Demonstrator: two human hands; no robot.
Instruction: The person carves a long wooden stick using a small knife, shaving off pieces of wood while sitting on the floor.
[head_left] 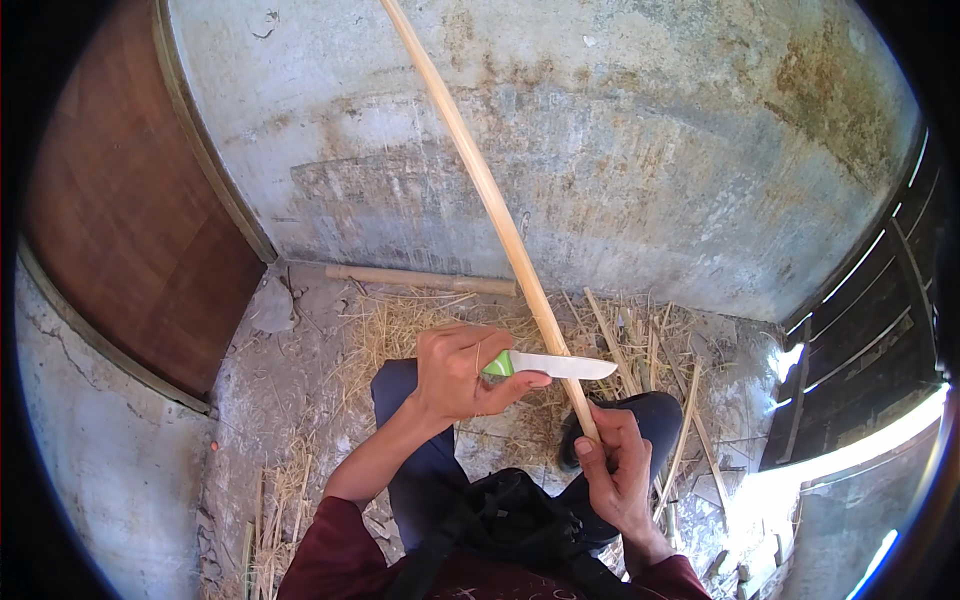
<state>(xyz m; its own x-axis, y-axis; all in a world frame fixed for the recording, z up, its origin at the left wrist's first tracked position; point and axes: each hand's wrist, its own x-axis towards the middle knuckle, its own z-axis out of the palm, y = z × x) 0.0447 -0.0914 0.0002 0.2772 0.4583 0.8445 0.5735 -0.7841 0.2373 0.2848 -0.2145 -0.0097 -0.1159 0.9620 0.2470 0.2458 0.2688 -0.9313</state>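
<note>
My left hand (455, 375) is closed around the green handle of a knife (568, 367). Its pale blade points right and lies across a long, light-coloured wooden strip (490, 195), near the strip's lower end. The left thumb rests along the blade's base. My right hand (618, 465) pinches that lower end between thumb and fingers, just below the blade. From there the strip slants up and left past the top of the picture, so its far end is out of view.
Straw-like shavings (400, 325) litter the floor around my legs. A round pole (425, 280) lies along the stained wall (600, 180). Several loose strips (690, 425) lie to the right of my dark shoe (655, 420). A brown door (130, 190) is at left, dark slatted boards (870, 330) at right.
</note>
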